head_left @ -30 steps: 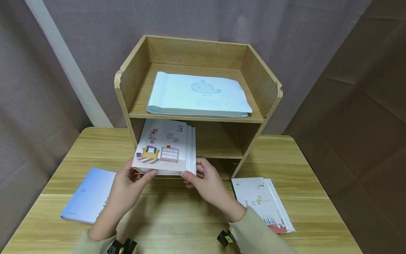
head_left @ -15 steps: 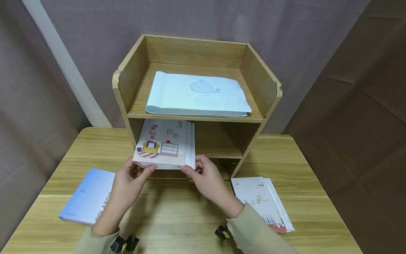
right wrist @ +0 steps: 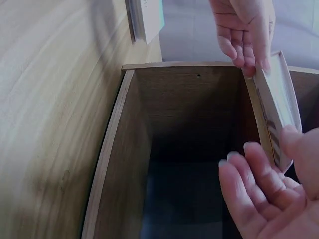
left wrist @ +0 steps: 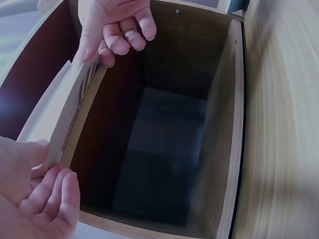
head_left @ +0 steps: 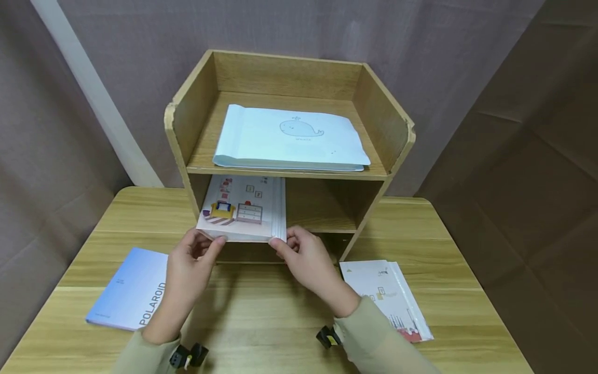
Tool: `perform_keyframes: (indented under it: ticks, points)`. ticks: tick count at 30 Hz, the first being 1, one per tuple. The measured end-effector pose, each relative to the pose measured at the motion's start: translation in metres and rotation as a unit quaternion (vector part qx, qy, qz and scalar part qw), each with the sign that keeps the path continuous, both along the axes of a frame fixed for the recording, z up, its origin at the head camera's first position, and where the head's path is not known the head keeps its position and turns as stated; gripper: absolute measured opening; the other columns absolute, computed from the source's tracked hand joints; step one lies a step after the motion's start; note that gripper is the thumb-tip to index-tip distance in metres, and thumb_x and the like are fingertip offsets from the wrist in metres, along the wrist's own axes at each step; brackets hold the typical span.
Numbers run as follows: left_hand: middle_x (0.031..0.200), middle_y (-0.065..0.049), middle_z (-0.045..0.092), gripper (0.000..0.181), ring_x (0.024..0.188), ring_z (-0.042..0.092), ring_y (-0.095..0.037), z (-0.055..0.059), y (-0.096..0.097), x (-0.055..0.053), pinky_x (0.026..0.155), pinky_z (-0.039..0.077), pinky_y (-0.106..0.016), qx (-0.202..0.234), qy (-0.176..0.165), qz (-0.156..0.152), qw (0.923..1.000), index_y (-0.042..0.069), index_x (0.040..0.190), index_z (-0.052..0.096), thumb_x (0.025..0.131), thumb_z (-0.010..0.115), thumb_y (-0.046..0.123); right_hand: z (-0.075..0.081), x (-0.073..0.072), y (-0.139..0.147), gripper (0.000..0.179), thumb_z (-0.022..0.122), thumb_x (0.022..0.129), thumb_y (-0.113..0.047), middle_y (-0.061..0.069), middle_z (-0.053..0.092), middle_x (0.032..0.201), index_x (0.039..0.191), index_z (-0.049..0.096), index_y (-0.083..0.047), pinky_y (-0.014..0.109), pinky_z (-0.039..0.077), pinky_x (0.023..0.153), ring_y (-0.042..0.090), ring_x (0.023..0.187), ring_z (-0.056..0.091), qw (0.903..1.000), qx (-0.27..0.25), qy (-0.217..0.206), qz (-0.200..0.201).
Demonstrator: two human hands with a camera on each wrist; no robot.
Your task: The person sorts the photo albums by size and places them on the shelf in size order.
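Observation:
A white book [head_left: 238,205] with a drawn yellow armchair-like shape and a chest of drawers on its cover lies flat, partly inside the middle compartment of a wooden shelf [head_left: 289,175]. My left hand [head_left: 189,265] pinches its front left corner, thumb at the front edge and fingers below. At the front right corner, my right hand [head_left: 308,267] pinches it likewise. In the left wrist view the book's edge [left wrist: 67,112] rests along the shelf board. The right wrist view shows the book [right wrist: 276,104] between both hands. Its back end is hidden by the top board.
A whale-print white book [head_left: 289,137] lies on the top shelf. On the table [head_left: 261,322], a blue POLAROID book [head_left: 128,288] is at left, partly behind my left arm. Another white book [head_left: 380,291] lies at right, partly covered by my right sleeve. Curtains [head_left: 289,26] hang behind.
The book has slid farther back into the middle compartment, its front edge moving away from me. Both hands have gone forward with it, still gripping its front corners.

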State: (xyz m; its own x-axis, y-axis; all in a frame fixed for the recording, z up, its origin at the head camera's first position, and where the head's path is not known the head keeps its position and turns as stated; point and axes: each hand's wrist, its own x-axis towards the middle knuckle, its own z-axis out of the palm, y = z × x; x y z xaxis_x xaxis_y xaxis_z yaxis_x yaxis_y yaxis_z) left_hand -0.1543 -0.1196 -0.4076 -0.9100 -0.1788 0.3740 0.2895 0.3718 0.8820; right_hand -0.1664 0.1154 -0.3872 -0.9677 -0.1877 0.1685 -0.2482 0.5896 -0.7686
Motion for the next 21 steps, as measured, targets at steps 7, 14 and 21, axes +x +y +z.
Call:
perform_keyframes:
  ticks: [7, 14, 21]
  points:
    - [0.087, 0.001, 0.071, 0.017, 0.075, 0.064, -0.012, -0.002, 0.000, -0.008, 0.065, 0.052, -0.017, -0.042, 0.033, 0.036, 0.9979, 0.009, 0.097, 0.069, 0.090, 0.071, 0.025, 0.001, -0.003, -0.009, 0.038, 0.063, 0.089, -0.051, -0.012, 0.056, 0.061, 0.077, 0.064, -0.015, 0.025, 0.046, 0.049, 0.006, 0.052, 0.052, 0.9905, 0.066, 0.098, -0.071]
    - [0.083, -0.002, 0.072, 0.020, 0.074, 0.068, -0.018, -0.002, 0.003, -0.015, 0.064, 0.051, -0.016, -0.085, 0.059, 0.072, 0.9920, 0.007, 0.096, 0.072, 0.092, 0.069, 0.026, 0.000, -0.011, -0.011, 0.046, 0.064, 0.090, -0.049, -0.012, 0.041, 0.046, 0.056, 0.051, -0.021, 0.023, 0.032, 0.038, 0.004, 0.039, 0.037, 0.9698, 0.121, 0.187, -0.099]
    - [0.083, -0.002, 0.073, 0.019, 0.073, 0.068, -0.018, -0.005, 0.004, -0.018, 0.063, 0.051, -0.017, -0.084, 0.075, 0.084, 0.9901, 0.006, 0.101, 0.073, 0.091, 0.070, 0.022, 0.000, -0.014, -0.012, 0.053, 0.063, 0.091, -0.047, -0.013, 0.036, 0.041, 0.048, 0.044, -0.023, 0.024, 0.026, 0.035, 0.003, 0.036, 0.032, 0.9625, 0.136, 0.207, -0.110]
